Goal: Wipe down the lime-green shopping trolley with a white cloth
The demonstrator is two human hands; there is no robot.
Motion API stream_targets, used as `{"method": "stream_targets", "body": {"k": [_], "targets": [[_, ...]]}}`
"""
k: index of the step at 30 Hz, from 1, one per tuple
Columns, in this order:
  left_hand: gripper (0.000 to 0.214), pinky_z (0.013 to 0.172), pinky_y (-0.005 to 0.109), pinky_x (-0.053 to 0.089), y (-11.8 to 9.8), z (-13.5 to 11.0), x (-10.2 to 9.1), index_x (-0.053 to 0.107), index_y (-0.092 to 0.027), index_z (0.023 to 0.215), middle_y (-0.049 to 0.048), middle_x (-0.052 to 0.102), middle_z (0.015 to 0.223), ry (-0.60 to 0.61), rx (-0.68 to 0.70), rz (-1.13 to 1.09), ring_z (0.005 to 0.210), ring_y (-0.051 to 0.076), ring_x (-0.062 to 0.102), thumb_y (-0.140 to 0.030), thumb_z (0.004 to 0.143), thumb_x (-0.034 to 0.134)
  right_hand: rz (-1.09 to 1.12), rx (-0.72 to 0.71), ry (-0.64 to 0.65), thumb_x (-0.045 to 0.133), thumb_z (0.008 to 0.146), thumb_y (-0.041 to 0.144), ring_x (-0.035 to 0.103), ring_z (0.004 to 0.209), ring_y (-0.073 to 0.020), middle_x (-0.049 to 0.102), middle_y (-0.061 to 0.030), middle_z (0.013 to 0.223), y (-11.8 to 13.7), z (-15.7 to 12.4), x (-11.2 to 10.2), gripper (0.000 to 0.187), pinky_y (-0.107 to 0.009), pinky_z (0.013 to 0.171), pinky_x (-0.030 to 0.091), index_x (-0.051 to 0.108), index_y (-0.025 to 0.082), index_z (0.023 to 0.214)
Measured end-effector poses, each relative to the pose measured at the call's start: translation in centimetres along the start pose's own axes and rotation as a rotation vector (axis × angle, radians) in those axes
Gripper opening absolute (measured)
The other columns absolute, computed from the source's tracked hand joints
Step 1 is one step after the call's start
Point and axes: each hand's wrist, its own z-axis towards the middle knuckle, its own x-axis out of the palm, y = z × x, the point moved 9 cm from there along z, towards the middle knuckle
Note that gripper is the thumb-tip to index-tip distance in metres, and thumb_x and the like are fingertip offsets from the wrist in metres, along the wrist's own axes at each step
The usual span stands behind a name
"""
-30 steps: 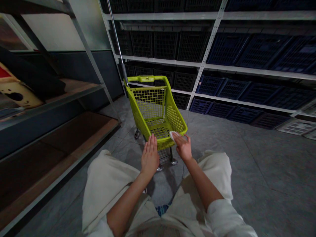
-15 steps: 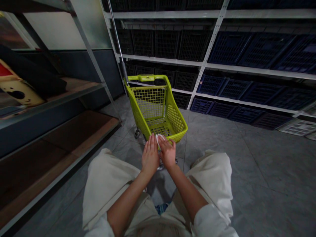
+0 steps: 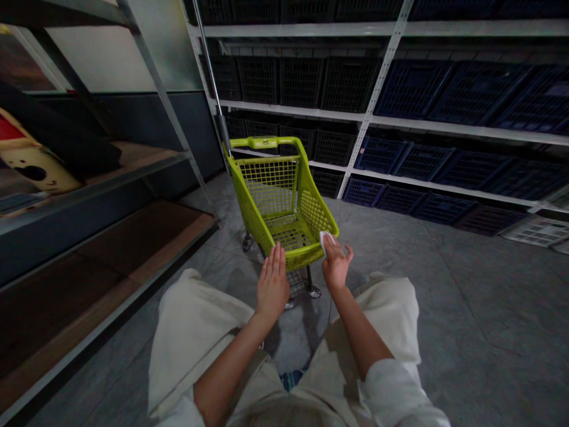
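Note:
A small lime-green shopping cart [image 3: 306,216] stands on the floor before my knees, its basket bare inside. My left hand [image 3: 272,284] lies flat, fingers stretched out, against the left part of the cart's near rim. At the right corner of that rim is my right hand [image 3: 336,264], pressing a white cloth [image 3: 326,242] to the plastic with its fingers. Part of the cloth is hidden under those fingers. Below the basket, the cart's front wheels [image 3: 315,292] show between my legs.
White metal shelving [image 3: 367,115] with dark crates [image 3: 302,82] and blue crates [image 3: 413,86] lines the back. To the left is a rack with wooden shelves [image 3: 151,237], holding a yellow plush-like item [image 3: 42,169]. A metal pole [image 3: 208,56] rises by the cart's handle.
My right hand has slid with the white cloth along the cart's near rim, from the middle beside my left hand to the right corner. My left hand has stayed almost still.

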Motion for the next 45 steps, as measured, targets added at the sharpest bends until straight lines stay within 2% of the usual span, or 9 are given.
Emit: {"method": "stream_targets", "body": {"k": [5,9,13,18,21,28,31,41,45], "targets": [[0.078,0.124,0.042,0.027,0.1,0.2,0.3,0.016,-0.005,0.158,0.0161,0.021,0.167,0.003,-0.014,0.017,0.155,0.024,0.016,-0.01,0.085,0.043,0.14,-0.168,0.1,0.039,0.075,-0.003,0.046,0.141,-0.016,0.059,-0.0049,0.146,9.3,-2.2,1.8,0.075,-0.039,0.115,0.019,0.049,0.024,0.144],[0.079,0.124,0.041,0.027,0.4,0.2,0.2,0.017,-0.005,0.158,0.016,0.021,0.167,0.017,-0.006,0.042,0.155,0.024,0.017,-0.01,0.084,0.043,0.173,-0.238,0.183,0.041,0.075,-0.003,0.046,0.141,-0.0164,0.057,-0.0058,0.147,10.8,-2.3,2.1,0.078,-0.04,0.115,0.02,0.047,0.025,0.147],[0.085,0.125,0.041,0.026,0.5,0.1,-0.3,0.013,-0.004,0.159,0.0154,0.019,0.167,0.019,0.015,0.025,0.155,0.023,0.016,-0.008,0.08,0.046,0.116,-0.331,0.22,0.042,0.071,-0.003,0.046,0.14,-0.0164,0.056,-0.0053,0.149,6.4,-1.1,1.5,0.081,-0.04,0.115,0.022,0.046,0.025,0.147],[0.09,0.124,0.043,0.028,0.2,0.1,-0.1,0.002,-0.008,0.16,0.0151,0.016,0.168,-0.019,0.008,-0.033,0.156,0.024,0.015,-0.006,0.081,0.044,0.026,-0.096,0.084,0.041,0.066,-0.003,0.047,0.14,-0.0189,0.06,-0.0074,0.144,-3.1,1.4,-0.2,0.081,-0.043,0.113,0.024,0.054,0.022,0.141],[0.092,0.124,0.044,0.029,-0.2,0.0,0.5,-0.002,-0.009,0.16,0.0148,0.016,0.168,-0.037,0.002,-0.05,0.156,0.024,0.013,-0.004,0.08,0.043,0.017,0.003,0.045,0.04,0.067,-0.003,0.048,0.139,-0.02,0.061,-0.0083,0.142,-4.0,1.6,-0.3,0.078,-0.043,0.113,0.026,0.056,0.021,0.139],[0.086,0.125,0.044,0.026,-0.3,0.3,0.8,0.008,-0.004,0.159,0.0181,0.019,0.167,-0.016,-0.026,-0.012,0.156,0.025,0.013,-0.007,0.082,0.044,0.179,-0.185,0.16,0.039,0.07,-0.005,0.042,0.144,-0.015,0.058,-0.0056,0.147,8.2,-1.4,1.7,0.082,-0.038,0.117,0.022,0.047,0.022,0.147],[0.085,0.124,0.044,0.027,-0.1,0.3,0.5,0.009,-0.005,0.159,0.0166,0.019,0.167,-0.004,-0.015,0.005,0.156,0.024,0.013,-0.007,0.081,0.044,0.183,-0.247,0.204,0.04,0.076,-0.004,0.043,0.143,-0.0164,0.057,-0.0068,0.147,10.1,-1.9,2.1,0.078,-0.04,0.118,0.02,0.045,0.024,0.149],[0.088,0.124,0.044,0.028,-0.3,0.1,0.5,0.006,-0.007,0.16,0.0157,0.018,0.167,-0.026,0.008,-0.036,0.155,0.025,0.015,-0.006,0.08,0.044,-0.039,-0.106,0.116,0.043,0.066,-0.004,0.051,0.136,-0.0199,0.061,-0.0085,0.143,-3.8,1.9,-0.2,0.083,-0.043,0.114,0.022,0.052,0.023,0.144],[0.085,0.124,0.043,0.027,-0.8,0.1,0.6,0.009,-0.005,0.159,0.0169,0.02,0.167,-0.034,0.001,-0.031,0.155,0.025,0.014,-0.005,0.081,0.043,-0.04,-0.023,0.069,0.041,0.068,-0.003,0.05,0.137,-0.0195,0.061,-0.009,0.143,-2.4,1.3,-0.3,0.078,-0.041,0.113,0.024,0.054,0.02,0.141]]}}
